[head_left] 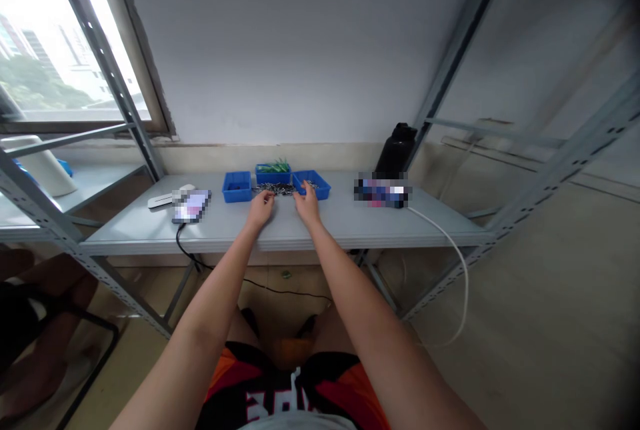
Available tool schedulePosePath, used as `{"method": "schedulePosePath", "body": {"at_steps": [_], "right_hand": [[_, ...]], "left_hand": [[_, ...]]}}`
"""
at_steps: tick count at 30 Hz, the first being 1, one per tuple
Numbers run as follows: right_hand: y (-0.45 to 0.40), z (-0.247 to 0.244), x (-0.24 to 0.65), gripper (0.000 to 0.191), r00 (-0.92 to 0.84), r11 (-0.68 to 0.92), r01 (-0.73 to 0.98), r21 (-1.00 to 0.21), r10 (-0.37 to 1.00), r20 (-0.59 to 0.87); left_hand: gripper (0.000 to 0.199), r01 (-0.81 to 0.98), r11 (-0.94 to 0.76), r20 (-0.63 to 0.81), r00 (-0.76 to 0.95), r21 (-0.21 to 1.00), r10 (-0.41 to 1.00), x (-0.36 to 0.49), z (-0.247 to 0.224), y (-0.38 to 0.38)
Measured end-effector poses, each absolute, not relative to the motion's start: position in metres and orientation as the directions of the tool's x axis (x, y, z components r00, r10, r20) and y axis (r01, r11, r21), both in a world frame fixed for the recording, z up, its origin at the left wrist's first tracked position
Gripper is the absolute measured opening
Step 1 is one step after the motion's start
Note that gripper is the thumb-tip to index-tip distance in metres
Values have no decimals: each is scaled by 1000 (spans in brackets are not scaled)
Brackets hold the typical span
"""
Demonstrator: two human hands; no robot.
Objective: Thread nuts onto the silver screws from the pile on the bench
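Observation:
My left hand [261, 208] rests at the near left edge of a loose pile of small dark and silvery pieces [276, 188], its fingers curled together. Whatever they pinch is too small to make out. Over the near left corner of the right blue bin [325, 191] is my right hand [307, 203], thumb and forefinger apart, with nothing visible between them. Some small pieces lie in that bin. On the pile's other side stands the left blue bin [237, 198], with a few dark pieces inside. Behind the pile, a third blue bin [273, 178] holds thin green pieces [276, 166].
A phone [192, 206] with a black cable and a white device [161, 201] lie on the shelf [280, 233] at left. At right are a blurred-out device [382, 193] with a white cable [463, 263] and a black bottle [396, 152]. Metal uprights flank the shelf. Another person's legs [50, 317] show lower left.

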State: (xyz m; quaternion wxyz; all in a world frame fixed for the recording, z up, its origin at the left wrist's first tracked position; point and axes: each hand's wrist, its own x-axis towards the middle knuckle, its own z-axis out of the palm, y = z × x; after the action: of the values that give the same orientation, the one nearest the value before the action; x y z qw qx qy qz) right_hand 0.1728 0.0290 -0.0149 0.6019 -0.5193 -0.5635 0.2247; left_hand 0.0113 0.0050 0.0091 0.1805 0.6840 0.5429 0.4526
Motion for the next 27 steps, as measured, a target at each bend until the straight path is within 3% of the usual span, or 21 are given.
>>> {"method": "schedulePosePath", "body": {"at_steps": [4,9,13,17,21,27], "right_hand": [[29,-15,172,65,238,342,323,-882,873,426],[22,-9,172,62,189,339,456,-823,867,462],[14,-6,168,42,4,369,631,-682,878,479],[6,-4,162,37,-168,370,800,-473,894,415],[0,1,157,41,-187,309,896,-319,914,360],[-8,7,153,46,-132,197,950,-241,956,261]], "left_hand": [[24,577,-345,425,-4,740,905,11,8,6],[24,578,-356,438,-2,734,899,11,6,7],[22,581,-374,467,-11,723,884,11,7,7],[21,587,-397,515,-40,705,856,10,5,11],[20,598,-414,547,-49,686,836,9,0,15],[19,587,-434,564,-47,684,824,8,-3,17]]}}
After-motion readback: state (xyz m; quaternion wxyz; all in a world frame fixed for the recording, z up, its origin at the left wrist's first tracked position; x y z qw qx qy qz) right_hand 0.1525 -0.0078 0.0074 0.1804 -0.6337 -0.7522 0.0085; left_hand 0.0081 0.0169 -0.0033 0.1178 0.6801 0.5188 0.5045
